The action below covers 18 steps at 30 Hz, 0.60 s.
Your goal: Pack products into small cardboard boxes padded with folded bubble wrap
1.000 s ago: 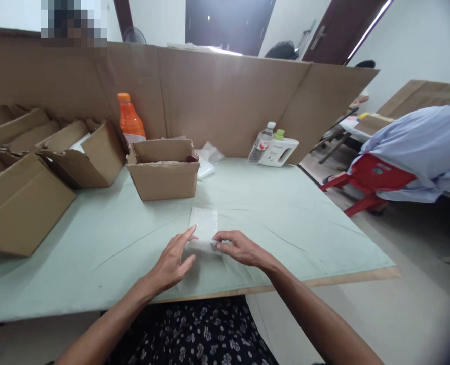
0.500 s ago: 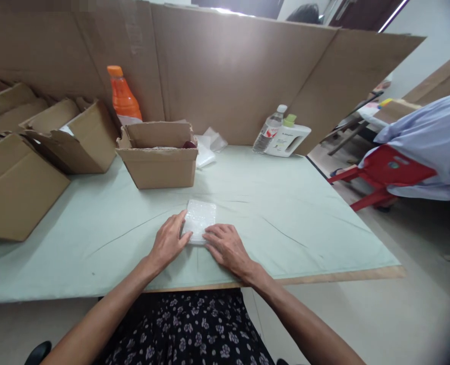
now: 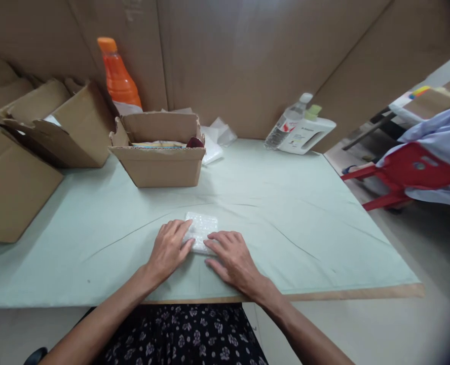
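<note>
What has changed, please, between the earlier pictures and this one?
The right hand has released the near edge of the flat, clear bubble-wrap packet and lies over its right side; the left hand has come onto its left side. The packet's far edge now lies closer in. The central open brown cardboard box and orange plastic bottle stayed put.

no text readable, small dark print [image 3: 307, 129] on white jug [image 3: 302, 143], too tiny to make out, red marking [image 3: 290, 124] on label of clear bottle [image 3: 285, 126], wording blurred, round emblem [image 3: 419, 166] on red chair [image 3: 407, 172], detail lost in blur
</note>
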### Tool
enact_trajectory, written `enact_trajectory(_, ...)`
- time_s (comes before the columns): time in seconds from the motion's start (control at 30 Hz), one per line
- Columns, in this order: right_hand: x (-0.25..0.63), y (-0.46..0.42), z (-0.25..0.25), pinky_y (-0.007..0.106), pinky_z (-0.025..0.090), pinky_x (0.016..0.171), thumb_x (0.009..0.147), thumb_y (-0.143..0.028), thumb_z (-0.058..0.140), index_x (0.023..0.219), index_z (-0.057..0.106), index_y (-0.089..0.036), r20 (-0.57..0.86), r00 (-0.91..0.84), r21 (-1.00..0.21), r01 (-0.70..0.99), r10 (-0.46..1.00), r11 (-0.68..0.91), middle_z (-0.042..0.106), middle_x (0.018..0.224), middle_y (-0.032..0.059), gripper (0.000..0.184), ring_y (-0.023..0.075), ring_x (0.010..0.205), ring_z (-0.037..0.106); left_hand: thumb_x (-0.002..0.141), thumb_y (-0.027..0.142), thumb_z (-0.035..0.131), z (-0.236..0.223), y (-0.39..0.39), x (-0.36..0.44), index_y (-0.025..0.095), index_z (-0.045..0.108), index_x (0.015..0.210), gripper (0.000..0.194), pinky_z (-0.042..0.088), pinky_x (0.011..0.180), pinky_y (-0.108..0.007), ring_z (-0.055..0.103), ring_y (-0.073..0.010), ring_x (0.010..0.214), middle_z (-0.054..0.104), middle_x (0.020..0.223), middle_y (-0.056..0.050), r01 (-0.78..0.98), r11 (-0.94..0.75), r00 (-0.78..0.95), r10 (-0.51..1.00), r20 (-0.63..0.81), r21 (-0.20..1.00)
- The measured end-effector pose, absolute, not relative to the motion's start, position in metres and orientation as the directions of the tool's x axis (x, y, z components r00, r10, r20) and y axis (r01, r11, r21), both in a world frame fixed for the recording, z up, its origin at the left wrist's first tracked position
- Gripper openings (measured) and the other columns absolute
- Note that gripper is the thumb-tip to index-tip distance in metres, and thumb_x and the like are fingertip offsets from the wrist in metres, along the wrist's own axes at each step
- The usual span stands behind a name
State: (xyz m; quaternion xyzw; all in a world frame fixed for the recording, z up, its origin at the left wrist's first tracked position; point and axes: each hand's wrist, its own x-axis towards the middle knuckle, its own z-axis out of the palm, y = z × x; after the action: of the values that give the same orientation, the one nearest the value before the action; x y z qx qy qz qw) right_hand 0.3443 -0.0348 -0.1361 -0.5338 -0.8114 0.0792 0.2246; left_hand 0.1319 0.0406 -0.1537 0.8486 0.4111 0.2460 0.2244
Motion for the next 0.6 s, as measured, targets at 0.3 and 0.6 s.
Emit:
enact_trajectory(0.3,0.345,-0.002,-0.132,0.045,0.047,0.089,0.094,-0.025,0.059,0.120,0.067,-0.022,0.031,-0.256,-0.559,0.797,0.966,0.229,0.072,0.116,0.0103,0.027,0.0281,0.103,0.064,0.091,0.018,0.051,-0.143,0.047,0.117,0.022,0.055,0.136,0.046,0.051,0.087,-0.041,0.061,-0.0247,0.095,0.068,0.100,-0.007,0.529,-0.527,0.636,0.765,0.100,0.665)
enact_trajectory(0.6,0.343,0.014,-0.133,0.049,0.048,0.094,0.083,-0.013,0.062,0.100,0.064,-0.019,-0.004,-0.278,-0.497,0.834,0.961,0.239,0.062,0.132,0.0137,0.018,0.0308,0.114,0.059,0.086,0.013,0.058,-0.125,0.067,0.113,0.022,0.053,0.133,0.048,0.053,0.097,-0.047,0.055,-0.0292,0.121,0.056,0.135,-0.014,0.561,-0.655,0.586,0.746,0.317,0.506)
